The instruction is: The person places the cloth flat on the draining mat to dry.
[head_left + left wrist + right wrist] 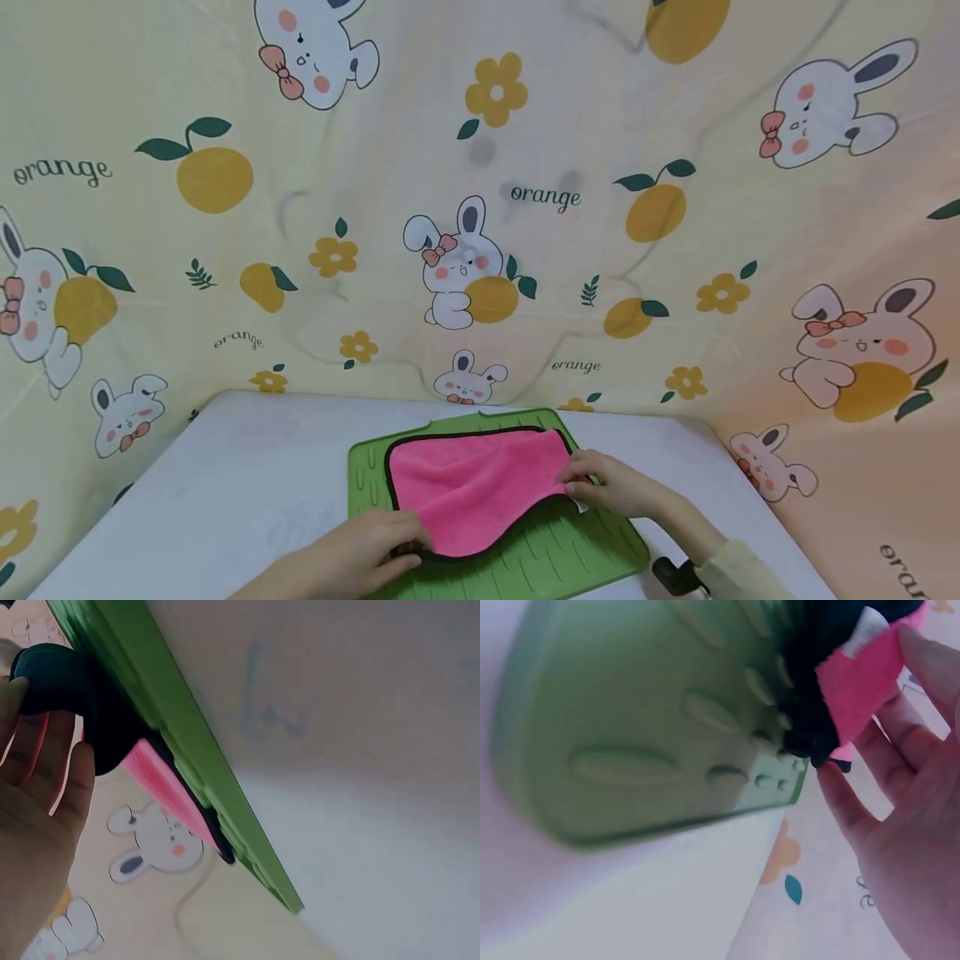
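A pink cloth with a black edge and dark underside lies over a green ridged mat. My left hand pinches its near left corner; in the left wrist view the fingers curl round the dark underside of the cloth. At the right end, my right hand pinches the near edge, which bows up between the two hands. The right wrist view shows the thumb and fingers gripping the folded cloth, with a small white tag beside them.
The green mat rests on a white table. Behind and at both sides hangs a cream curtain printed with rabbits and oranges. A black object shows by the right wrist.
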A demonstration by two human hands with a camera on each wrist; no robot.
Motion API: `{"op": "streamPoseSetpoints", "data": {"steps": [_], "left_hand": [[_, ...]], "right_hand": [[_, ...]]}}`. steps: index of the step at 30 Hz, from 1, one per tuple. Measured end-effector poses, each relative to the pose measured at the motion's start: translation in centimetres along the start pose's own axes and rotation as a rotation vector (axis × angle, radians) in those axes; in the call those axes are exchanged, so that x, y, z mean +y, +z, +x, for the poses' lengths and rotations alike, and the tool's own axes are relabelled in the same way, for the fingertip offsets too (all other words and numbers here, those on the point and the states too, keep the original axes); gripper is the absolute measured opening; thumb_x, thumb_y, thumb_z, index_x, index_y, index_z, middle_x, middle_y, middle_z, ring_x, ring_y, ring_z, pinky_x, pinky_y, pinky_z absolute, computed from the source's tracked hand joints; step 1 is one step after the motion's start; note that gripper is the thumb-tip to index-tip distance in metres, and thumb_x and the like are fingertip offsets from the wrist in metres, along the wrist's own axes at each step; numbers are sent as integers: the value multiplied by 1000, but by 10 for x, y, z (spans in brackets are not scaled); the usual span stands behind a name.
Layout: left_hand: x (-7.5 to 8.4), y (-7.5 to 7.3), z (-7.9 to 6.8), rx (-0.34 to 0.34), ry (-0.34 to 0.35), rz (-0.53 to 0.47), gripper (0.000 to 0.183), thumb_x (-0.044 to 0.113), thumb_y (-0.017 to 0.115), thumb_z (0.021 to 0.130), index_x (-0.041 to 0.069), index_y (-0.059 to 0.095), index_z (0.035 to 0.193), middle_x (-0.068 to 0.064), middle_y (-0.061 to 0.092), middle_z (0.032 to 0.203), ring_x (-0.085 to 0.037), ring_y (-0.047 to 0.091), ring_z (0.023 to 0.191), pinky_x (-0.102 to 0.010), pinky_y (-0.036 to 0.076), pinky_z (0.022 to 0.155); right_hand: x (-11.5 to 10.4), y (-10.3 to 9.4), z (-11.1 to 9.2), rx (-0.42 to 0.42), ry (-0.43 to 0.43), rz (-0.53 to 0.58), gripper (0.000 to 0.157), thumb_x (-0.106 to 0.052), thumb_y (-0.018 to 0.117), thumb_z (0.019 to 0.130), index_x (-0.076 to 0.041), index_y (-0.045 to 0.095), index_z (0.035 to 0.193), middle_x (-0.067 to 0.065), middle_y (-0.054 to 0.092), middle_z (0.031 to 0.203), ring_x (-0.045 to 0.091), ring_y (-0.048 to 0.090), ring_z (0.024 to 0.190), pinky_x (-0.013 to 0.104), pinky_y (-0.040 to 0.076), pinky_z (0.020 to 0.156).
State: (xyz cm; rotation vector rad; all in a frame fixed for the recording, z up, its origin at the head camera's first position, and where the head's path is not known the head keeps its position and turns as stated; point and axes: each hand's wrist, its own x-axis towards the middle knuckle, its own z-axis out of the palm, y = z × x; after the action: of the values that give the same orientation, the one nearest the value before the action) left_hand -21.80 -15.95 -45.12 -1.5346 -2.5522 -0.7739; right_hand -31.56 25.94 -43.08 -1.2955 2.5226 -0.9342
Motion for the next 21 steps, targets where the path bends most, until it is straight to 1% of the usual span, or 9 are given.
{"op": "streamPoseSetpoints", "data": {"steps": [3,5,8,11,14,17,19,21], "left_hand": [[4,7,2,-39,28,-19,13,17,67,103,18,70,115,10,69,105,5,62,94,-11,50,79],[6,12,3,-64,46,-4,13,17,67,103,18,71,116,11,68,104,6,60,92,-9,48,78],[9,18,6,-97,69,9,13,20,65,104,18,71,114,13,68,102,8,58,91,-7,45,79],[11,23,7,-107,91,-6,12,21,65,103,18,73,112,13,68,101,9,58,92,-5,44,81],[12,26,8,-94,115,-27,12,20,68,101,18,74,111,12,69,101,10,58,94,-4,44,83],[13,27,8,-85,129,-32,12,19,67,100,17,74,110,11,69,101,10,58,94,-4,44,84],[14,27,8,-84,121,-36,12,19,65,102,16,73,110,11,69,99,10,58,93,-4,44,83],[14,25,8,-84,103,-30,12,19,63,105,15,72,111,11,68,98,10,57,92,-4,44,81]], "right_hand": [[-2,-1,-9,-49,0,3,16,-19,59,106,-13,74,104,-8,61,102,6,53,98,30,47,82],[-2,0,-13,-67,-5,-16,14,-20,60,105,-17,74,104,-9,61,104,6,52,99,31,46,82],[-3,3,-19,-87,4,-40,14,-21,62,105,-21,75,107,-9,60,107,7,50,101,31,45,82],[-3,8,-23,-90,21,-56,14,-21,64,104,-23,76,111,-8,61,110,7,50,103,31,46,84],[-4,13,-28,-67,48,-58,16,-24,72,99,-24,76,115,-7,61,114,8,50,106,32,47,87],[-5,20,-33,-18,53,-79,26,-30,81,91,-25,75,116,-6,59,116,8,50,106,32,48,87],[-8,25,-34,18,31,-118,31,-35,85,87,-26,74,114,-7,58,115,6,50,103,31,48,85],[-10,30,-33,60,-14,-169,29,-37,85,87,-26,73,112,-8,56,110,5,50,98,28,48,81]]}}
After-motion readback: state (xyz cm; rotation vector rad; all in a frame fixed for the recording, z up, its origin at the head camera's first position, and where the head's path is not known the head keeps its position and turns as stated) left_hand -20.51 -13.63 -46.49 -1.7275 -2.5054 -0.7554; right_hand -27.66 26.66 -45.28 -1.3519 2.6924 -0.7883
